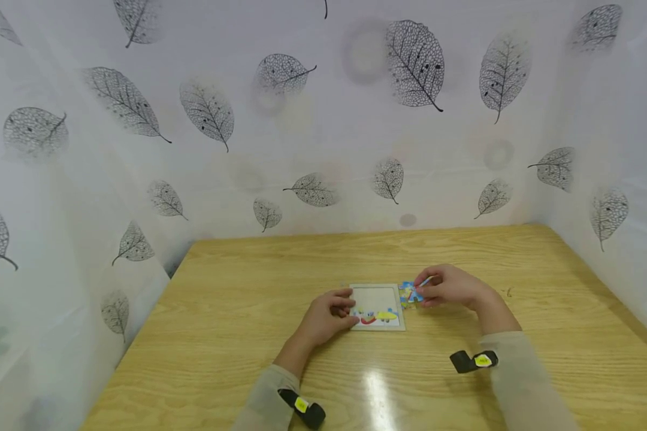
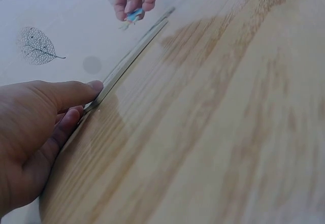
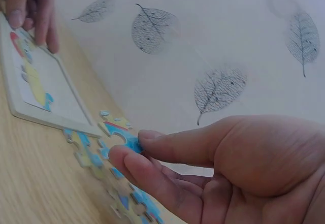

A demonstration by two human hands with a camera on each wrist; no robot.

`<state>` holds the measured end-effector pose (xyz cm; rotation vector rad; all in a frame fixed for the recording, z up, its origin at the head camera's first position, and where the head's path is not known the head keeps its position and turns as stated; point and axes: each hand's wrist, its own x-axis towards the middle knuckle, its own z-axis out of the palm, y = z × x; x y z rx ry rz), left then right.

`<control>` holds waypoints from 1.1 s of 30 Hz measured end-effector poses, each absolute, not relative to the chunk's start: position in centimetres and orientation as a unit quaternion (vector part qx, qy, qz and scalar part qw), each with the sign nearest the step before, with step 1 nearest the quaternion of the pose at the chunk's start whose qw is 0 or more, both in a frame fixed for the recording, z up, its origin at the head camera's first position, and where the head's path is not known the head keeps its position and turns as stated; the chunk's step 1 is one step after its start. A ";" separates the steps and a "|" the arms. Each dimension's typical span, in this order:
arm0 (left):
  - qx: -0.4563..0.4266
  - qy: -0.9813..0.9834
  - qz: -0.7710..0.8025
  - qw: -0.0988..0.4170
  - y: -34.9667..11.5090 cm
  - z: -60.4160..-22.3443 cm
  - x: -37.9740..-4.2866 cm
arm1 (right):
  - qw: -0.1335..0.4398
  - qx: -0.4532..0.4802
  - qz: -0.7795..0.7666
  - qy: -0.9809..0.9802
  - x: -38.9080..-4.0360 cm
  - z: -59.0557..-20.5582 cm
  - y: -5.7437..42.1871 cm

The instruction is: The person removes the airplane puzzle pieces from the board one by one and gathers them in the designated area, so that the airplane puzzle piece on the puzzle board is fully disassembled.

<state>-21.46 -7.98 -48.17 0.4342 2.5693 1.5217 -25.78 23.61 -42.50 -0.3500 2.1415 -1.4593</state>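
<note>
A square puzzle board (image 1: 374, 328) with a pale raised border lies on the table, pieces with red and yellow pictures filling its near strip. At its left edge my left hand (image 1: 329, 312) holds it, thumb at the near left corner and fingers farther up. In the left wrist view the thumb (image 2: 76, 93) lies on the rim. Just past the board's right edge, my right hand (image 1: 453, 286) pinches a blue puzzle piece (image 3: 133, 144) between thumb and fingertips. Beneath it lie several loose puzzle pieces (image 3: 89, 155), partly hidden by the fingers.
The wooden table (image 1: 221, 335) carries the board near its middle. White leaf-printed cloth (image 1: 334, 131) rises behind the table and along both sides. Black wrist devices with yellow labels sit on both sleeves (image 1: 523, 371).
</note>
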 end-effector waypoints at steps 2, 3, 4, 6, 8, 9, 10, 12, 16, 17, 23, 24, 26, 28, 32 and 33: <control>0.143 0.851 0.502 0.062 -8.0 -48.2 -21.5 | 0.261 -0.125 -0.536 0.793 -25.9 -42.5 24.3; 0.144 0.851 0.501 0.062 -8.0 -48.2 -21.5 | 0.262 -0.124 -0.536 0.793 -26.0 -42.5 24.6; 0.144 0.851 0.501 0.061 -8.0 -48.3 -21.5 | 0.262 -0.123 -0.536 0.793 -26.1 -42.5 25.0; 0.144 0.851 0.501 0.060 -8.0 -48.3 -21.5 | 0.261 -0.121 -0.537 0.793 -26.1 -42.5 25.6; 0.144 0.850 0.503 0.060 -8.0 -48.3 -21.5 | 0.257 -0.118 -0.537 0.795 -26.1 -42.4 26.3; 0.145 0.850 0.503 0.059 -8.0 -48.3 -21.5 | 0.255 -0.118 -0.536 0.796 -26.1 -42.4 26.6; 0.145 0.849 0.504 0.059 -8.0 -48.3 -21.5 | 0.252 -0.114 -0.536 0.798 -26.0 -42.3 27.0; 0.144 0.849 0.504 0.060 -8.0 -48.4 -21.5 | 0.247 -0.106 -0.533 0.802 -26.0 -42.3 27.6; 0.145 0.848 0.506 0.061 -8.0 -48.4 -21.6 | 0.242 -0.080 -0.521 0.815 -25.8 -42.3 28.7; 0.146 0.848 0.505 0.061 -8.0 -48.4 -21.6 | 0.242 -0.073 -0.517 0.818 -25.8 -42.3 29.0; 0.143 0.847 0.507 0.063 -8.0 -48.5 -21.6 | 0.248 -0.045 -0.495 0.832 -25.5 -42.3 29.9; 0.143 0.847 0.508 0.064 -8.0 -48.5 -21.6 | 0.249 -0.041 -0.490 0.834 -25.5 -42.2 30.1; 0.142 0.847 0.507 0.064 -8.0 -48.5 -21.6 | 0.250 -0.032 -0.477 0.842 -25.3 -42.1 30.2; 0.142 0.848 0.507 0.064 -8.0 -48.5 -21.6 | 0.250 -0.021 -0.466 0.848 -25.2 -41.9 30.3; 0.143 0.847 0.508 0.063 -8.0 -48.5 -21.6 | 0.249 -0.001 -0.452 0.857 -25.0 -41.7 30.4; 0.143 0.847 0.509 0.063 -8.0 -48.5 -21.6 | 0.247 0.006 -0.451 0.857 -25.0 -41.7 30.4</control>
